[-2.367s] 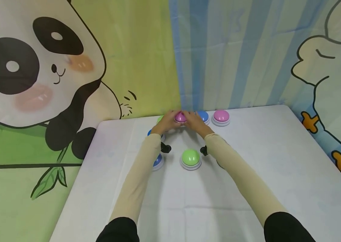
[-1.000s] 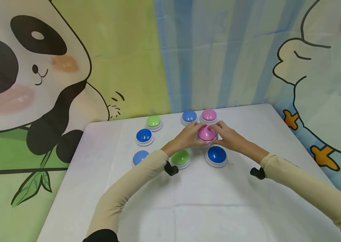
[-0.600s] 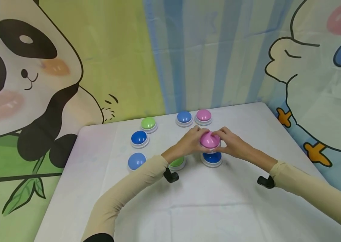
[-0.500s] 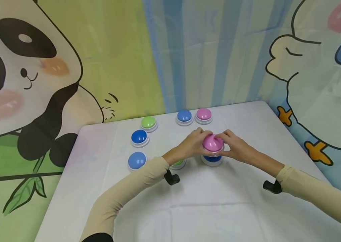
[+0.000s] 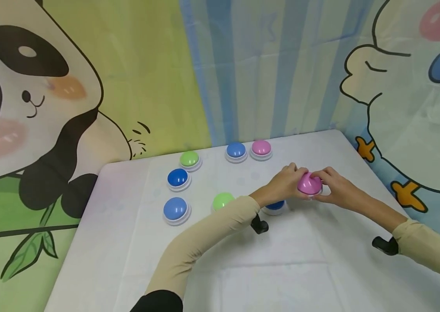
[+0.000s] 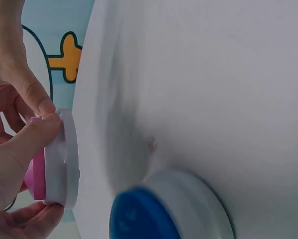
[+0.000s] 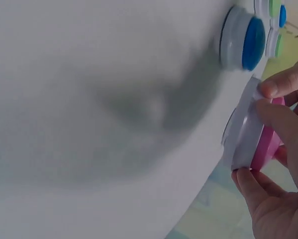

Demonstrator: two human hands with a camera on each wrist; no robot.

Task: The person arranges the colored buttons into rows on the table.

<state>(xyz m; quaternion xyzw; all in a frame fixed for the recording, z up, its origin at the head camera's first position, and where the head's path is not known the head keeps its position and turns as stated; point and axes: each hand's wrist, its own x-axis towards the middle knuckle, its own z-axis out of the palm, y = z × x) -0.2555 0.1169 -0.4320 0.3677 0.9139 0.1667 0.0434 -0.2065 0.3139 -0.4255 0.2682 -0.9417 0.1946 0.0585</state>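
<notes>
Both hands hold a pink dome push button (image 5: 309, 183) with a white base, raised off the table. My left hand (image 5: 285, 184) grips its left side and my right hand (image 5: 338, 190) its right side, thumbs low and fingers around the dome. In the left wrist view, fingertips pinch the white base (image 6: 63, 159). The right wrist view shows the pink button's base (image 7: 246, 129) tilted above the tabletop. Just left of it a dark blue push button (image 5: 274, 205) stands on the table, partly hidden by my left hand and wrist.
On the white table (image 5: 266, 277) stand a green button (image 5: 223, 200), partly behind the left sleeve, a light blue button (image 5: 175, 209), a dark blue button (image 5: 178, 178), and a green one (image 5: 189, 159). At the back are a blue button (image 5: 236, 151) and a pink button (image 5: 260, 148).
Both hands first reached the pink button at the back row, then brought it forward over the dark blue button. Now they have carried it right, past that blue button.
</notes>
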